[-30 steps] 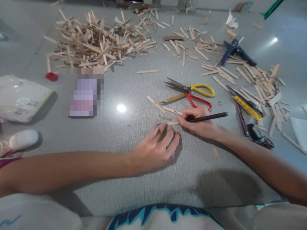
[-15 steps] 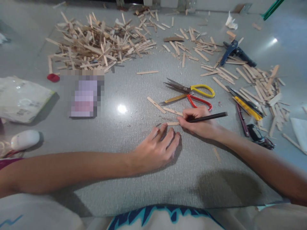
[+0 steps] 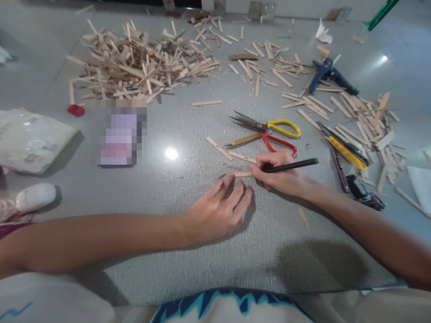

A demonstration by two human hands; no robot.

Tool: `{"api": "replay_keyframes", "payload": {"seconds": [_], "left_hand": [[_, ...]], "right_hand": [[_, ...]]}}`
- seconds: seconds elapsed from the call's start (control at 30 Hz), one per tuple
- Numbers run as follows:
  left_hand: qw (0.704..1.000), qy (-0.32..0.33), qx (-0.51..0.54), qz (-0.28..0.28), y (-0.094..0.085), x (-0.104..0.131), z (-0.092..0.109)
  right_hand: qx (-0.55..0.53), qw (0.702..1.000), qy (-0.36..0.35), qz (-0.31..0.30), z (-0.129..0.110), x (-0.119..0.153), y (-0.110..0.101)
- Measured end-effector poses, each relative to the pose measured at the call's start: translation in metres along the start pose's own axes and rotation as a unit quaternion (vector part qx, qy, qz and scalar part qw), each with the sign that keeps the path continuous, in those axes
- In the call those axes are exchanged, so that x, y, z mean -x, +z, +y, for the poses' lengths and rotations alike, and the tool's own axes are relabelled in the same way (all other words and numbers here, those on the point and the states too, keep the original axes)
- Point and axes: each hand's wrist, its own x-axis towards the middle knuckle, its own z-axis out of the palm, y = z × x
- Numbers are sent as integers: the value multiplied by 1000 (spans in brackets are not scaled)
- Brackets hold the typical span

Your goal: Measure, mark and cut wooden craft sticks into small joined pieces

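Observation:
A short wooden stick (image 3: 242, 174) lies flat on the grey table, and the index fingertip of my left hand (image 3: 224, 208) presses its left end. The other fingers of that hand are spread on the table. My right hand (image 3: 278, 172) is pinched around a black pen (image 3: 296, 164) at the stick's right end, where its fingers hide the pen tip. Just above lie two more sticks, one slanting (image 3: 219, 148) and one (image 3: 242, 157) reaching to my right fingers. Scissors (image 3: 266, 125) with one yellow and one red handle lie open behind my right hand, across a yellow tool (image 3: 245, 140).
Wooden sticks are heaped (image 3: 134, 63) at the back left and scattered (image 3: 367, 116) at the right. A yellow cutter (image 3: 346, 152), dark keys (image 3: 358, 187) and a blue tool (image 3: 321, 75) lie right. At left are a plastic packet (image 3: 30, 139), a white mouse (image 3: 36, 196) and a blurred phone-like object (image 3: 119, 137).

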Motion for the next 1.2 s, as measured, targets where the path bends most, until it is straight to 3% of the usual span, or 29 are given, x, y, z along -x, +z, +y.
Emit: {"api": "replay_keyframes", "payload": {"seconds": [0.6,0.9,1.2], "left_hand": [[1000,5,0,0,0,-1,-1],[1000,3,4,-6,-1,0,-1],[1000,7,9,-21,-1,1,-1]], "right_hand": [[0,1000,7,6,-1,0,-1],[-99,994,35,12,3,1,3],[-97,994,50,19,2,1,2]]}}
